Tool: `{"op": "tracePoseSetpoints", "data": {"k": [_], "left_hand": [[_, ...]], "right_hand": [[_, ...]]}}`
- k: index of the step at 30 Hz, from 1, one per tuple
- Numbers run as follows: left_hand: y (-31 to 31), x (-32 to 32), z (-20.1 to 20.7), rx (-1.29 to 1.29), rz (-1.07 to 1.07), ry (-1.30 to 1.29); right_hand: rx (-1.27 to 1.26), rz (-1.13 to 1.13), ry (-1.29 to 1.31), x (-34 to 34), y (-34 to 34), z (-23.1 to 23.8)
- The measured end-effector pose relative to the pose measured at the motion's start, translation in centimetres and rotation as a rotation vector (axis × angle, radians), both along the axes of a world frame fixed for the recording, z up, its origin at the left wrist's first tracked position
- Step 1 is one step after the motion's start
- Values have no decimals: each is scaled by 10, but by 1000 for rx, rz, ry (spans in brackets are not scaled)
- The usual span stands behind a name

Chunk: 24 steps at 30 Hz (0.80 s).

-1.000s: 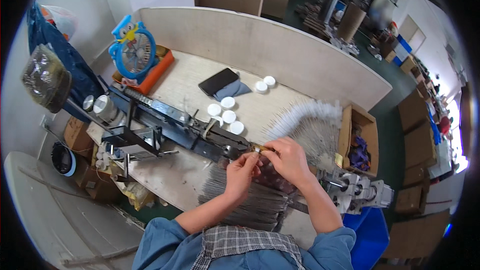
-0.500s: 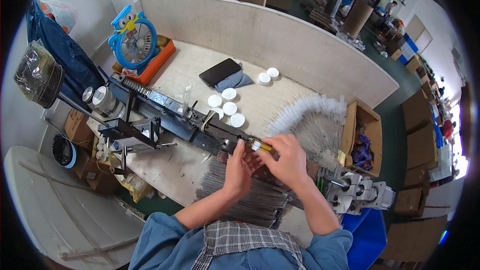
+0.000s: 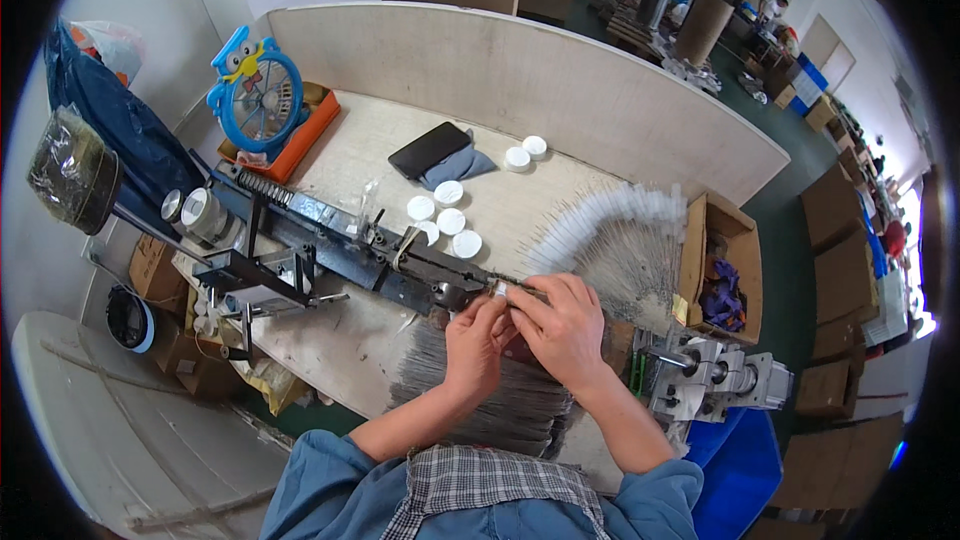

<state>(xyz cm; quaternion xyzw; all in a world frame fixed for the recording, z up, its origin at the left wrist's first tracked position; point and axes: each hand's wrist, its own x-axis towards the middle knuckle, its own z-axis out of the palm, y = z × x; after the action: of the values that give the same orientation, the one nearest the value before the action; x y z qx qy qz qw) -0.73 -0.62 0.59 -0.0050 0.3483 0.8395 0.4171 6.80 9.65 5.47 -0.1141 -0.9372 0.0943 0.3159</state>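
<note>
My left hand [image 3: 473, 345] and my right hand [image 3: 562, 328] meet at the near end of a long dark metal jig [image 3: 420, 265]. The fingers of both are closed in a pinch, tips almost touching. A small white piece [image 3: 500, 289] shows at my right fingertips; the rest of what they grip is hidden. What my left fingers hold, if anything, cannot be seen. Next to my left fingertips is a round dark metal knob [image 3: 444, 293] on the jig. Below my hands lies a thick bundle of thin grey wires [image 3: 500, 405].
White-tipped wires [image 3: 610, 225] fan out beyond my right hand, beside a cardboard box [image 3: 735, 260]. Several white round caps [image 3: 466, 244] and a black phone [image 3: 430, 150] lie further back. A metal clamping machine [image 3: 715, 380] stands right; a blue fan [image 3: 255, 100] stands far left.
My right hand has turned over the piece, and its yellow part is now hidden. My left fingers have curled in and closed toward my right fingertips. The view has shifted slightly.
</note>
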Motion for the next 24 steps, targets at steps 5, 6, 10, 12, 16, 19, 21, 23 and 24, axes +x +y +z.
{"op": "tracePoseSetpoints", "data": {"k": [5, 6, 10, 12, 16, 19, 21, 23, 24], "left_hand": [[2, 0, 1, -3, 33, -16], [3, 1, 3, -18, 26, -10], [4, 1, 1, -47, 11, 30], [5, 0, 3, -38, 12, 18], [0, -4, -10, 24, 11, -12], [-1, -3, -16, 36, -14, -33], [1, 0, -10, 54, 2, -43], [4, 2, 2, 67, 11, -55], [5, 4, 10, 3, 43, -68]], "right_hand": [[-16, 7, -11, 9, 4, -3], [-12, 2, -17, 12, 6, -3], [0, -6, -28, 18, 9, 0], [-20, 0, -20, 17, 8, -1], [-89, -9, 24, 6, -1, -2], [-73, -66, 25, 3, -7, -6], [-39, -90, 64, 5, -5, -11], [-39, -88, 66, 10, -3, -12], [-36, -89, 68, 9, -2, -11]]}}
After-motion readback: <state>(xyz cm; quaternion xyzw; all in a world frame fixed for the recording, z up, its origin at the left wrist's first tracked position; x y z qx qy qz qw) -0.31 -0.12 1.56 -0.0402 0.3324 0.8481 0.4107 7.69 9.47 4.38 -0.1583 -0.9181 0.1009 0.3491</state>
